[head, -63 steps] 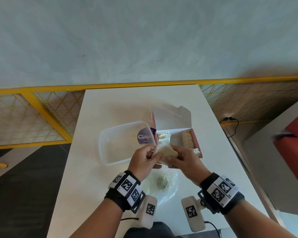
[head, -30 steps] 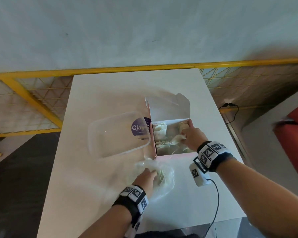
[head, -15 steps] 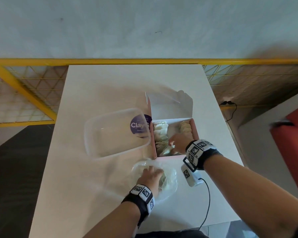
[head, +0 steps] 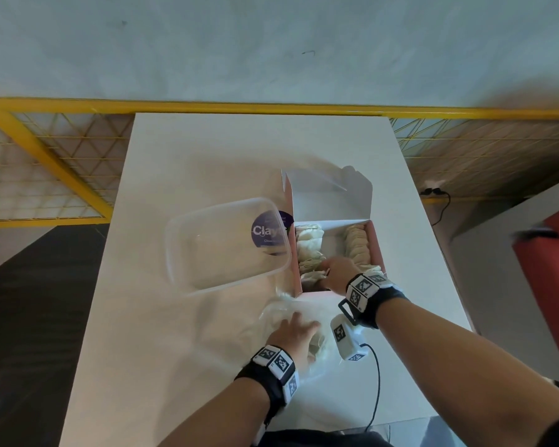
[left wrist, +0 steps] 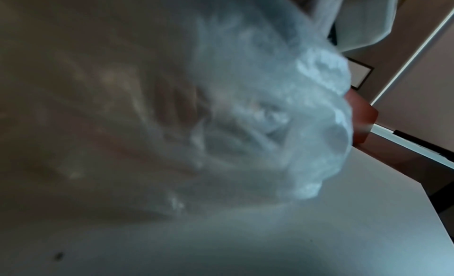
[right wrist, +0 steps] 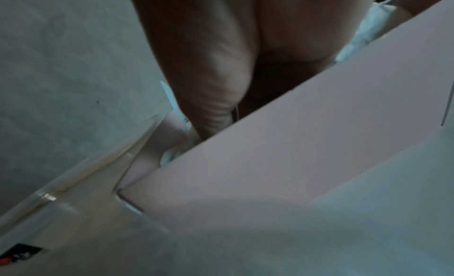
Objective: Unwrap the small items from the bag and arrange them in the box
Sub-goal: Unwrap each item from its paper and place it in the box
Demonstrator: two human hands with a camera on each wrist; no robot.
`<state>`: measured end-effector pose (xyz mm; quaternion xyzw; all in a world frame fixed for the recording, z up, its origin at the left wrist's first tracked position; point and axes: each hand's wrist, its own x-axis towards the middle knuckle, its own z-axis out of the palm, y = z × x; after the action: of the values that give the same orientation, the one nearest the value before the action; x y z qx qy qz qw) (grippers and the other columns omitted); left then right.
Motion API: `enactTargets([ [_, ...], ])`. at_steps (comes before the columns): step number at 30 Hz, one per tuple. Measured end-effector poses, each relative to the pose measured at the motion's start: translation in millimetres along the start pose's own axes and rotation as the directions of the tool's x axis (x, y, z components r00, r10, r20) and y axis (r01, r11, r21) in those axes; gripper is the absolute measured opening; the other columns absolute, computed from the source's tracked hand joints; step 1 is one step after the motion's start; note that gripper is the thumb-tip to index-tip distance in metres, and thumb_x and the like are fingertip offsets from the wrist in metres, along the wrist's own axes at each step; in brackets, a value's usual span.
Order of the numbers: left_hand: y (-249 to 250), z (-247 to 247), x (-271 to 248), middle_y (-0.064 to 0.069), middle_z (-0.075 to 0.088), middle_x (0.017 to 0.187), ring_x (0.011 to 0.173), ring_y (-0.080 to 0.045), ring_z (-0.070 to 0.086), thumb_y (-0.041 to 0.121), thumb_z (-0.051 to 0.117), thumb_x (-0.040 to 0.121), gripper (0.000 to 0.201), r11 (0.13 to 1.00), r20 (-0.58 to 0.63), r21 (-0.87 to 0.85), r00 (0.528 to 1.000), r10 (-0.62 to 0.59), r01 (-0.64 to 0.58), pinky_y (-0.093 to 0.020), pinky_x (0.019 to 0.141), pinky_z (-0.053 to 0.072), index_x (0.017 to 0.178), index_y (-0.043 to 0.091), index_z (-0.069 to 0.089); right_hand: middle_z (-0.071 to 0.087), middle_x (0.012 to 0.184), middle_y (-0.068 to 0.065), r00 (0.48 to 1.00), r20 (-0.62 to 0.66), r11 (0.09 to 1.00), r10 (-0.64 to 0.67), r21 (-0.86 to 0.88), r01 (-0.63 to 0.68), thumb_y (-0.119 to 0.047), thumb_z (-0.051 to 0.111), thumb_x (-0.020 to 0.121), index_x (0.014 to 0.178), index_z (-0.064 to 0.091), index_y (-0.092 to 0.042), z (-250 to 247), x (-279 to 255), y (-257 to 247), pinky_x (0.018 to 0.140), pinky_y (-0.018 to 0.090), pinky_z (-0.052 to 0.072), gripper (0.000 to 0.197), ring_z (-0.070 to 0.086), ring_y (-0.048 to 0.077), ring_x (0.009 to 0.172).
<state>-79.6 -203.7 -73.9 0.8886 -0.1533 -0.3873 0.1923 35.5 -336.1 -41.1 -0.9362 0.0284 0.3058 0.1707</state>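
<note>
Two rows of pale small items point(head: 309, 250) fill the pink box point(head: 376, 250) at the counter's point(head: 181, 366) right side. Our right hand point(head: 338, 274) reaches into its near end, touching the items; we cannot tell how its fingers lie. Our left hand point(head: 296, 332) rests with relaxed fingers on the clear plastic bag point(head: 323, 346) just before the box. Left of the box sits a clear plastic container point(head: 220, 246).
</note>
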Motion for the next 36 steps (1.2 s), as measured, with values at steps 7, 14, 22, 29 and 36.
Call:
enactTargets([
  [7, 5.7, 2.8, -0.4, -0.012, 0.032, 0.133, 0.121, -0.035, 0.035, 0.007, 0.056, 0.088, 0.036, 0.995, -0.04, 0.098, 0.999, 0.002, 0.002, -0.049, 0.089, 0.048, 0.121, 0.02, 0.05, 0.067, 0.096, 0.002, 0.998, 0.041, 0.998, -0.051, 0.025, 0.05, -0.012, 0.06, 0.083, 0.115, 0.065, -0.023, 4.1, -2.3, 6.7, 0.059, 0.013, 0.043, 0.034, 0.06, 0.014, 0.078],
  [14, -3.8, -6.2, 0.2, -0.017, 0.041, 0.127, 0.116, -0.037, 0.046, 0.003, 0.039, 0.094, 0.026, 0.994, -0.03, 0.109, 0.999, 0.012, -0.008, -0.043, 0.093, 0.043, 0.115, 0.005, 0.055, 0.066, 0.094, 0.001, 0.999, -0.012, 0.972, -0.037, 0.233, 0.039, -0.023, 0.068, 0.082, 0.109, 0.061, -0.015, -7.7, -24.0, 19.0, 0.077, 0.026, 0.05, 0.029, 0.062, 0.013, 0.082],
  [22, -42.8, -13.9, -20.0, -0.009, 0.054, 0.113, 0.102, -0.025, 0.055, 0.006, 0.046, 0.092, 0.02, 0.994, -0.147, -0.078, 0.985, -0.09, 0.079, -0.03, 0.089, 0.044, 0.106, 0.008, 0.059, 0.061, 0.091, 0.001, 0.878, -0.435, 0.946, -0.2, 0.149, 0.289, -0.009, 0.06, 0.085, 0.101, 0.063, -0.011, -3.0, -75.6, 1.2, 0.064, 0.013, 0.045, 0.017, 0.057, 0.013, 0.076],
  [29, -83.4, -7.7, -50.4, -0.006, 0.049, 0.113, 0.108, -0.025, 0.055, 0.015, 0.052, 0.092, 0.023, 0.989, -0.119, -0.07, 0.983, -0.137, 0.13, -0.027, 0.088, 0.04, 0.114, 0.011, 0.057, 0.062, 0.12, 0.008, 0.968, 0.063, 0.97, -0.241, -0.016, 0.243, -0.025, 0.049, 0.092, 0.129, 0.049, -0.03, 42.4, -69.8, -37.7, 0.096, 0.039, 0.048, 0.037, 0.06, 0.025, 0.105],
  [36, -113.8, 1.7, -75.2, -0.005, 0.05, 0.122, 0.104, -0.022, 0.059, 0.019, 0.056, 0.091, 0.027, 0.98, -0.176, -0.113, 0.968, -0.181, 0.162, -0.026, 0.086, 0.044, 0.117, 0.018, 0.054, 0.058, 0.118, 0.019, 0.991, 0.094, 0.972, -0.097, -0.205, 0.115, -0.021, 0.041, 0.095, 0.147, -0.012, -0.024, 82.0, -53.0, -54.0, 0.085, 0.043, 0.049, 0.075, 0.06, 0.033, 0.098],
])
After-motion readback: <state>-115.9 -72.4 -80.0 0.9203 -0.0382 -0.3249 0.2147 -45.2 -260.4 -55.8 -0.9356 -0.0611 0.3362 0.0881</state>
